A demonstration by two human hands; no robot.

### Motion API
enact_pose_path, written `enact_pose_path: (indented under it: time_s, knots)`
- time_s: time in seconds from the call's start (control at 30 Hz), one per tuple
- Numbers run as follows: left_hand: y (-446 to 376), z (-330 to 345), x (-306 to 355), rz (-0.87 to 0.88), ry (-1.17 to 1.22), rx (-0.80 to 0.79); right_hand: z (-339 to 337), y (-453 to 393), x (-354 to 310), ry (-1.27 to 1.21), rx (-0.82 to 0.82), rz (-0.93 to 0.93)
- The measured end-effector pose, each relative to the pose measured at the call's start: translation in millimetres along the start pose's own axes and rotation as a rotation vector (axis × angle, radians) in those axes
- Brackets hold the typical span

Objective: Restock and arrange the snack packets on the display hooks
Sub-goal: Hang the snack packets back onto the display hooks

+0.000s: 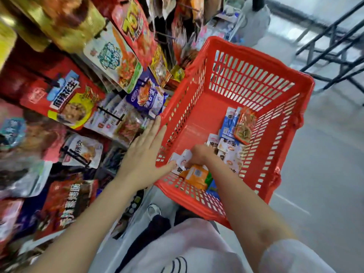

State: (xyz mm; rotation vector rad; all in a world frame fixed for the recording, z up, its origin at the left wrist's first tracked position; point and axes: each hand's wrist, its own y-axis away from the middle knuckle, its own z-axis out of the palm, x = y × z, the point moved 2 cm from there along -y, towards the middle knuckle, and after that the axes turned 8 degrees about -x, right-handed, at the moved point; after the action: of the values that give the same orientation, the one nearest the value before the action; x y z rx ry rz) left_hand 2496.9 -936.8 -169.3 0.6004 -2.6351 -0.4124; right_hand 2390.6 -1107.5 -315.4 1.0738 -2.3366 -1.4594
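Note:
A red plastic basket stands in front of me with several small snack packets lying on its floor. My right hand reaches down into it and pinches a small white packet near the basket's near left corner. An orange packet lies just below that hand. My left hand is spread flat, fingers straight, against the outside of the basket's left wall. Snack packets hang on display hooks at the left.
The display rack fills the left side with many hanging bags, blurred by motion. Grey floor lies to the right of the basket. A dark metal frame stands at the top right. My shoe shows below the basket.

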Motion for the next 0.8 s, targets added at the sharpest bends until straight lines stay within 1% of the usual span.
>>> enact_pose_path:
  time_s: [0.07, 0.23, 0.3, 0.37, 0.5, 0.63, 0.73, 0.8]
  knots:
    - [0.5, -1.8, -2.6, 0.006, 0.003, -0.040, 3.4, -3.4, -2.6, -0.006, -0.037, -0.047]
    - [1.6, -2.9, -0.1, 0.003, -0.014, -0.036, 8.8, -0.1, -17.2, 0.063, -0.204, -0.163]
    - [2.5, -3.2, 1.2, -0.009, -0.011, -0.049, 14.1, 1.2, -21.4, 0.029, -0.217, -0.184]
    - [2.8, -4.3, 3.2, -0.009, -0.014, -0.043, 14.8, 3.3, -20.2, -0.054, -0.203, -0.211]
    - [2.4, -3.8, 2.1, -0.017, -0.024, -0.049, -4.1, 13.1, -12.6, -0.433, -0.158, -0.308]
    - [2.1, -2.3, 2.0, -0.026, 0.015, -0.036, -26.9, 32.7, -16.0, -0.937, -0.103, -0.442]
    - [1.7, -4.2, 1.7, -0.031, 0.134, -0.038, -35.4, 52.9, -20.2, -1.173, -0.079, -0.562]
    - [1.3, -10.1, 4.2, -0.031, 0.285, 0.013, -41.8, 71.8, -23.3, -1.295, -0.061, -0.618]
